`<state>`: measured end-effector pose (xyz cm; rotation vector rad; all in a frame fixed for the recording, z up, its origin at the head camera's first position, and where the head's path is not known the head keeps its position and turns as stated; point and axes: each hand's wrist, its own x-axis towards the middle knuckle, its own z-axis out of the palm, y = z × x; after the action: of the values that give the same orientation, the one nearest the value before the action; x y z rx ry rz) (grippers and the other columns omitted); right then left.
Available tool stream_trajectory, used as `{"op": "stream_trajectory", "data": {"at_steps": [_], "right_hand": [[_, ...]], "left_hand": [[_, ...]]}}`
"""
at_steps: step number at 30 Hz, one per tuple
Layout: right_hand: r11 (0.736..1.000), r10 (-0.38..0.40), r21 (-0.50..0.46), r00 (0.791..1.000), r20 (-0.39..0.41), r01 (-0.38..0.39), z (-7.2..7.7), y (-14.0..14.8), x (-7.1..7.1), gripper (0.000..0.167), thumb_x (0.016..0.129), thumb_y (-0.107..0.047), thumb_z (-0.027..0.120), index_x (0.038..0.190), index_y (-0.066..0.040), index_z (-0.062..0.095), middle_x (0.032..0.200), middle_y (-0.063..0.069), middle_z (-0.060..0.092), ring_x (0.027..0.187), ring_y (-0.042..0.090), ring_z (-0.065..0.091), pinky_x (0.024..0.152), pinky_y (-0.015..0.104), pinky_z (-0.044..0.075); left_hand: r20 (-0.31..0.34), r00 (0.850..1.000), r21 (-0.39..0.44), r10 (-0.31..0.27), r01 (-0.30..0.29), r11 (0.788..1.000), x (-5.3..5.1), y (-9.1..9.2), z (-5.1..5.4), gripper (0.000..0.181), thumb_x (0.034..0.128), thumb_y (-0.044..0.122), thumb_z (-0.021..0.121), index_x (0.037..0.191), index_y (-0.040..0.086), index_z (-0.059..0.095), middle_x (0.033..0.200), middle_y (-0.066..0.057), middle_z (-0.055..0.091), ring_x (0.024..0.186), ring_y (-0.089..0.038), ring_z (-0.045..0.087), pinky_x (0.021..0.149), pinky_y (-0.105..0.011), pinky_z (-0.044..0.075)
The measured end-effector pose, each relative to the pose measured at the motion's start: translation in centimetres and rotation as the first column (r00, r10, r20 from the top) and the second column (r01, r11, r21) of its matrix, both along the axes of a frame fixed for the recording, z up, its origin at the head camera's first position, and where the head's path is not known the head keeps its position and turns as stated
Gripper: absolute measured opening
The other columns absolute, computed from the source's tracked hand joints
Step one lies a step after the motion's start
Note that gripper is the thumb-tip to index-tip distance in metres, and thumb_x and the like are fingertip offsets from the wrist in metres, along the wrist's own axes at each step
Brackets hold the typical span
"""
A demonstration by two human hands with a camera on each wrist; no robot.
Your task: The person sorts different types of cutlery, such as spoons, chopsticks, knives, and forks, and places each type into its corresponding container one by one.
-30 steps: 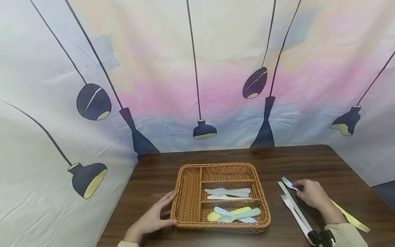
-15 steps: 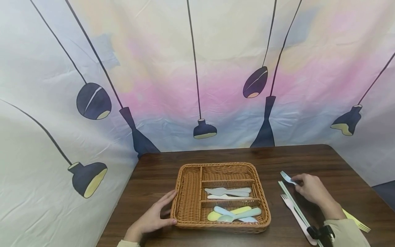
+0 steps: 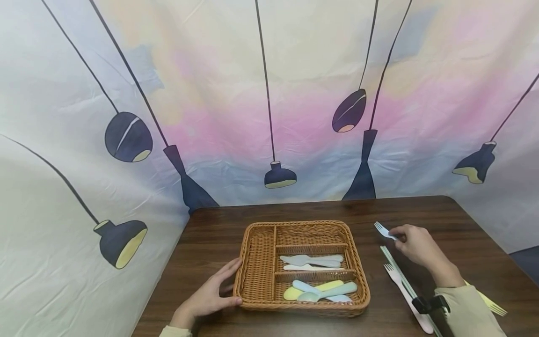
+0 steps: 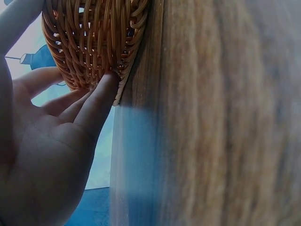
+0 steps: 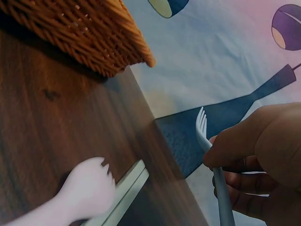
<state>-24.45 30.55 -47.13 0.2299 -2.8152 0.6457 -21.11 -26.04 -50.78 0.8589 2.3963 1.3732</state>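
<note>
My right hand [image 3: 421, 250] pinches a light blue fork [image 5: 225, 197] between thumb and fingers, its tines pointing away from the hand. It is over the table, to the right of the wicker basket [image 3: 258, 262]. Below that hand lie a pale pink fork [image 3: 406, 296] and a pair of pale green chopsticks [image 3: 393, 262]. My left hand [image 3: 206, 297] touches the basket's left side with extended fingers, the thumb [image 4: 101, 99] at its near corner. Pale knives [image 3: 311, 260] lie in the middle right compartment. Yellow, blue and green spoons [image 3: 320, 294] cross in the front one.
A yellow fork [image 3: 492, 305] lies at the right, partly hidden by the right sleeve [image 3: 471, 306]. The dark wooden table [image 3: 210, 243] ends at a cloth backdrop [image 3: 311, 103] printed with lamps. A black strap [image 3: 429, 305] sits on the right wrist.
The right hand has moved away from the body and slightly left, carrying the light blue fork. My left hand and the basket have stayed in place.
</note>
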Motion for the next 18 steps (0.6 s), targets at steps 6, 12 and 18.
{"op": "stream_trajectory", "data": {"at_steps": [6, 12, 18], "right_hand": [[1.0, 0.025, 0.002, 0.999, -0.031, -0.025, 0.8, -0.8, -0.6, 0.023, 0.077, -0.001, 0.068, 0.099, -0.002, 0.074, 0.082, 0.008, 0.068, 0.069, 0.016, 0.054, 0.056, 0.03, 0.042], [0.999, 0.053, 0.012, 0.995, -0.083, -0.052, 1.5, -1.5, -1.2, 0.023, 0.077, -0.002, 0.066, 0.098, -0.003, 0.074, 0.08, 0.004, 0.066, 0.069, 0.015, 0.053, 0.058, 0.031, 0.042], [0.998, 0.059, 0.009, 0.992, -0.115, -0.058, 2.1, -2.4, -1.7, 0.023, 0.076, -0.001, 0.066, 0.098, -0.004, 0.075, 0.082, 0.005, 0.067, 0.07, 0.016, 0.054, 0.059, 0.032, 0.044]], "left_hand": [[-0.004, 1.0, -0.012, 0.008, -0.008, 1.0, -0.1, 0.0, 0.0, 0.092, 0.0847, 0.02, 0.077, 0.156, 0.008, 0.02, 0.161, -0.021, 0.012, 0.139, -0.045, 0.024, 0.099, -0.024, 0.047], [-0.044, 0.999, -0.033, 0.013, -0.014, 0.999, -0.1, 0.0, -0.1, 0.092, 0.0841, 0.02, 0.078, 0.156, 0.009, 0.021, 0.16, -0.021, 0.014, 0.139, -0.046, 0.023, 0.098, -0.027, 0.049], [-0.05, 0.999, -0.029, 0.011, -0.013, 0.999, -0.1, 0.0, -0.1, 0.091, 0.0841, 0.019, 0.078, 0.156, 0.011, 0.022, 0.16, -0.021, 0.015, 0.138, -0.047, 0.024, 0.098, -0.023, 0.048]]}}
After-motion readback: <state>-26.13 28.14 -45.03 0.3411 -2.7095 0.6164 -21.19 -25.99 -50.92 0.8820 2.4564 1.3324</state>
